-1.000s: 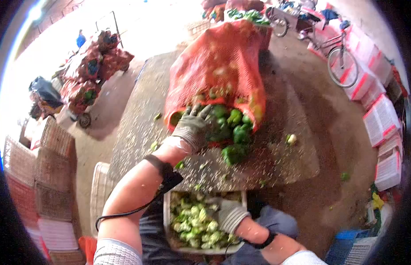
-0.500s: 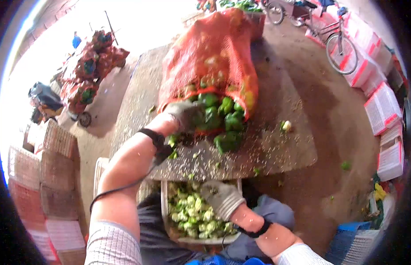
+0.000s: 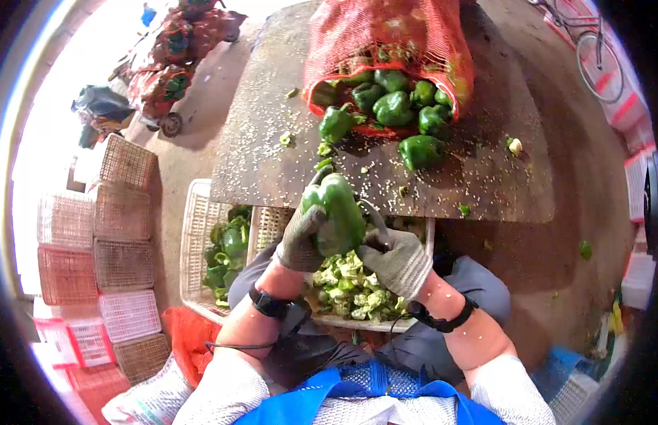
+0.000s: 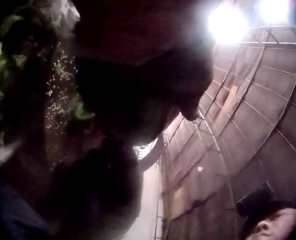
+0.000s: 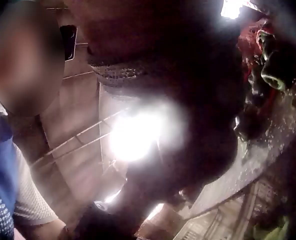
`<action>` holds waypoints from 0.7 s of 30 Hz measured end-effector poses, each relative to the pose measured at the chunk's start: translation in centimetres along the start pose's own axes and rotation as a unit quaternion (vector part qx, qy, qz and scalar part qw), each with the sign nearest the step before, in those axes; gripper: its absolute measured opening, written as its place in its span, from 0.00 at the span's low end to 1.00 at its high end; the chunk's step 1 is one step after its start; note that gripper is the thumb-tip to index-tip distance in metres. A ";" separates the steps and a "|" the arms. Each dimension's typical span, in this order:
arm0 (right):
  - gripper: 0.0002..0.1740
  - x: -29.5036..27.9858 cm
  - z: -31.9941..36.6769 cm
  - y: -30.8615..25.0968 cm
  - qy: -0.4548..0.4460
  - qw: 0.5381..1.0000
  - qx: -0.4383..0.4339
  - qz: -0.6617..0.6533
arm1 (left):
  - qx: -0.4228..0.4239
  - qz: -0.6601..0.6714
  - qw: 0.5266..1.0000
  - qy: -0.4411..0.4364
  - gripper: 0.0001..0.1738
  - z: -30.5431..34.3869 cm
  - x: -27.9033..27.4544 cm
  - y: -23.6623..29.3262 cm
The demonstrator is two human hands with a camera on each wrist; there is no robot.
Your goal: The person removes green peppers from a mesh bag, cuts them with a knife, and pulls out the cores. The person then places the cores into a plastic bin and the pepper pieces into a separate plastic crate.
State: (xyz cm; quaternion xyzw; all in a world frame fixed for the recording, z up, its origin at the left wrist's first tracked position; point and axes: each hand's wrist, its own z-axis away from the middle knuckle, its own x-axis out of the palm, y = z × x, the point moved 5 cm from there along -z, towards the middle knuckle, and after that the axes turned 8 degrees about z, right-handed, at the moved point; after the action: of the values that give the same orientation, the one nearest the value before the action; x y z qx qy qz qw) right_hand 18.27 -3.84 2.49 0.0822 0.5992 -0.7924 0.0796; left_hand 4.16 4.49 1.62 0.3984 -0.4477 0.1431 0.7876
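In the head view, the gloved left hand [image 3: 300,237] grips a large green pepper [image 3: 337,216] above a crate of pale green pepper pieces [image 3: 357,287]. Close to the pepper's right side is the gloved right hand [image 3: 399,261], its lower fingers curled. A thin dark curved shape rises from it beside the pepper; whether this is a finger or a tool cannot be told. Green peppers [image 3: 393,109] spill from the mouth of a red mesh sack [image 3: 385,32] on the table. Both wrist views are too dark to show the grips.
The tabletop [image 3: 265,159] bears scattered seeds and scraps. A white crate [image 3: 196,244] with green peppers stands left of the knees. Stacked crates [image 3: 123,227] line the far left, near a loaded cart [image 3: 159,85]. A bicycle [image 3: 599,67] stands at upper right.
The left hand has come back from the sack to above the crate with a pepper in its grip. The right hand has risen beside it. The head view has tilted down.
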 end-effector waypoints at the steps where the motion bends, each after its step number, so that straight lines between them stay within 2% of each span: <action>1: 0.13 -0.1 0.1 -0.1 -0.035 0.999 0.036 -0.008 | -0.007 -0.012 1.000 -0.027 0.53 0.0 0.5 -0.1; 2: 0.13 -0.2 0.2 0.1 -0.065 0.996 0.065 -0.009 | -0.013 -0.023 0.998 -0.054 0.55 0.1 0.8 -0.1; 3: 0.13 -0.2 0.3 -0.1 -0.058 0.998 0.029 0.008 | -0.016 -0.034 0.996 -0.082 0.57 0.1 1.1 0.1; 4: 0.13 -0.2 0.3 -0.4 -0.052 0.998 -0.008 0.025 | -0.032 -0.056 0.996 -0.059 0.61 0.1 1.1 0.6; 6: 0.12 0.3 0.0 -0.5 -0.024 0.997 -0.065 0.040 | 0.044 -0.203 0.978 -0.003 0.61 0.5 1.7 1.6; 7: 0.12 1.2 -0.7 1.3 -0.052 0.999 -0.005 0.011 | 0.080 -0.276 0.958 0.026 0.61 0.8 1.6 2.1; 8: 0.11 1.4 -1.0 0.9 -0.043 0.999 -0.008 -0.009 | 0.164 -0.463 0.871 0.007 0.62 0.8 1.3 2.9; 9: 0.10 1.5 -1.3 0.2 -0.035 0.999 -0.011 -0.027 | 0.222 -0.571 0.790 -0.027 0.63 0.8 1.5 3.4; 11: 0.10 1.6 -1.6 -0.2 -0.041 0.999 -0.010 0.016 | 0.239 -0.527 0.814 -0.047 0.62 1.3 1.6 3.6; 14: 0.10 1.7 -1.7 -0.3 -0.058 0.998 -0.001 0.016 | 0.240 -0.540 0.804 -0.067 0.61 1.4 1.2 3.5; 17: 0.11 2.0 -1.3 -0.7 -0.066 0.997 -0.029 -0.026 | 0.249 -0.622 0.738 -0.088 0.61 1.2 0.6 3.2; 19: 0.15 2.5 -1.5 -0.3 -0.070 0.996 -0.044 0.039 | 0.268 -0.674 0.679 -0.114 0.63 1.1 0.8 2.9; 21: 0.15 2.7 -1.9 -0.2 -0.008 0.984 -0.164 0.067 | 0.303 -0.753 0.563 -0.154 0.65 1.5 2.5 3.0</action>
State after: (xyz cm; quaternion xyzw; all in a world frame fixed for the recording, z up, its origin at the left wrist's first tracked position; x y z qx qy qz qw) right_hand 15.67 -2.02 1.55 0.1015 0.7138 -0.6766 0.1493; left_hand 2.96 4.97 5.58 0.8222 -0.0300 -0.4382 0.3620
